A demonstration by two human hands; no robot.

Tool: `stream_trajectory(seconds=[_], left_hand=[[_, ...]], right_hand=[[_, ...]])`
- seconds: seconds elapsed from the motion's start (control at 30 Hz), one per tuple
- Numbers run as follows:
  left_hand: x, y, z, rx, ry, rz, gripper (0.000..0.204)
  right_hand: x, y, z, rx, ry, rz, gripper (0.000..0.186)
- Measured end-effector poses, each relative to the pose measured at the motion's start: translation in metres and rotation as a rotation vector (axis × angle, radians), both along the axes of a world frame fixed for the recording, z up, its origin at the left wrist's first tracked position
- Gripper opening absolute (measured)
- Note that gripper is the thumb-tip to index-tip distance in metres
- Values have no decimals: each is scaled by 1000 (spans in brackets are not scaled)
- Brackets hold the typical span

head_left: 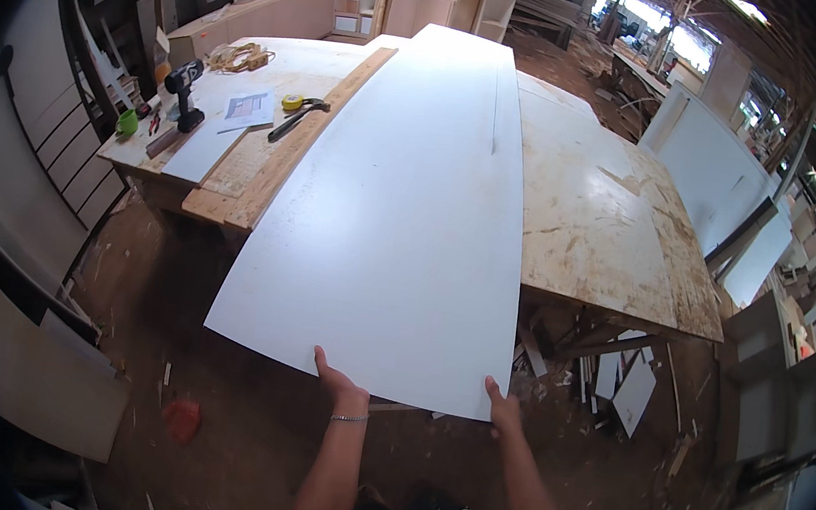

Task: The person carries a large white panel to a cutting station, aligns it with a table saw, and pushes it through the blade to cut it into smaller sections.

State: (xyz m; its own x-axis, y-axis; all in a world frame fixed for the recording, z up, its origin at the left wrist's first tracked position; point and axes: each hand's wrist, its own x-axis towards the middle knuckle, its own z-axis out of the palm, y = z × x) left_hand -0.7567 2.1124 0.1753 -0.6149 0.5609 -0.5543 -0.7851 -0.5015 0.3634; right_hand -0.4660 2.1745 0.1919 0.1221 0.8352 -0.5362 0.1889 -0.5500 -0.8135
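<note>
A long white board [384, 202] lies lengthwise over the worktable [612, 228], its near end jutting out past the table toward me. My left hand [339, 378] grips that near edge left of middle, thumb on top and fingers hidden beneath. My right hand [501, 407] holds the same edge at the right corner. Along the board's left side runs a wooden plank [213, 203]. Beside it are a hammer [293, 116], a yellow tape measure [293, 102], a paper sheet [246, 111] and a black cordless drill [186, 79].
A green cup [127, 122] and coiled cord [239, 57] sit on the table's left. Large panels [699, 177] lean at the right, beside cabinet boxes [767, 377]. Offcuts [629, 391] lie under the table, a red object [181, 419] on the floor. More panels [34, 353] stand at lower left.
</note>
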Motion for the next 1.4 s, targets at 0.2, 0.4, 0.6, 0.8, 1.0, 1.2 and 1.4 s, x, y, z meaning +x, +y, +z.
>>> stream_trajectory(seconds=[0.2,0.4,0.6,0.8,1.0,1.2,1.4], left_hand=[[-8,80,-5,54,4,-1,69],[-25,138,-13,25,-13,47,67],[-42,212,-18,37,19,59,66],[-51,276,-3,-36,17,104,67],[-60,324,7,-199,-18,143,73],[-59,358,29,-563,-56,107,89],[-60,363,26,-775,21,110,106]], right_hand=[[8,94,-62,35,-217,-50,75],[-24,146,-56,396,-409,-379,60],[-53,200,-38,681,-477,-448,37],[-63,257,-31,874,-684,-310,25],[-76,303,-24,917,-852,-203,19],[-76,338,-24,899,-875,-233,20],[-77,347,-30,848,-920,-171,18]])
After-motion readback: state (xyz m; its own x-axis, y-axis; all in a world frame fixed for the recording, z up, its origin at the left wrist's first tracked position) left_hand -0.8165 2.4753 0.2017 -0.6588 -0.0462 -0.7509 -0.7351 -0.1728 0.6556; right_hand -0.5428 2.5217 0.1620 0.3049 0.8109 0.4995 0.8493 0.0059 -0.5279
